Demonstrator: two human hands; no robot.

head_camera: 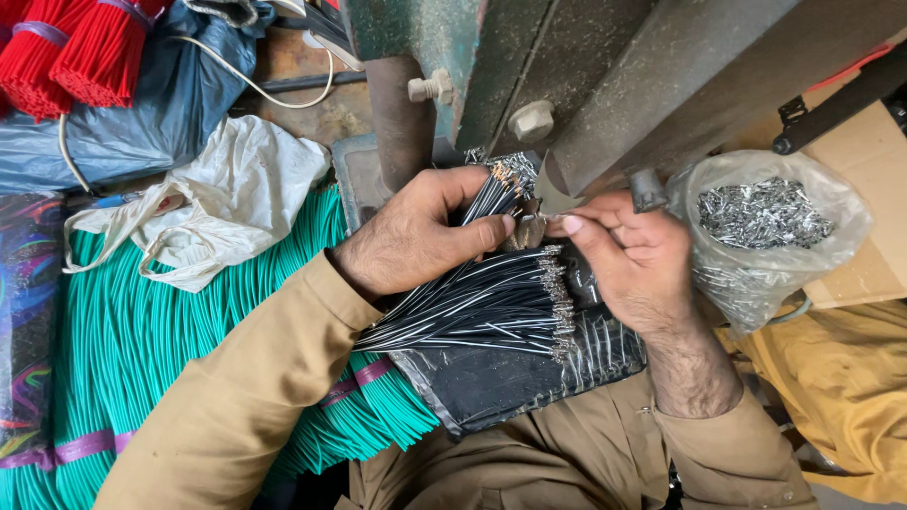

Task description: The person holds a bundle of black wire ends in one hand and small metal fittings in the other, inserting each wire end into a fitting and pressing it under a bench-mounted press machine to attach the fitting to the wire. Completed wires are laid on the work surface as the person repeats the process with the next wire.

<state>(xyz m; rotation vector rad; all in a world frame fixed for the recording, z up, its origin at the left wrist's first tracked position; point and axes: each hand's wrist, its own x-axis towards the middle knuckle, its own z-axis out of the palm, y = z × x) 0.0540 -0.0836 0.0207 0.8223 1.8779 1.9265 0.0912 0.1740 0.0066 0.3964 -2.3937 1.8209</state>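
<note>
Beneath green machine (472, 57): two hands (416, 236), perhaps fifty wires (482, 302).

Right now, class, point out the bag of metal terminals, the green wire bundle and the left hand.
bag of metal terminals (765, 215), head view, on the terminals inside
green wire bundle (123, 331), head view, mid-bundle
left hand (416, 236), head view, back of hand

Black wires (477, 307): glossy plastic sheathing, bright metal tips. Clear bag (756, 236): thin crinkled plastic, shiny metal terminals inside. Machine frame (605, 85), upper centre: rough, worn painted metal.
</note>
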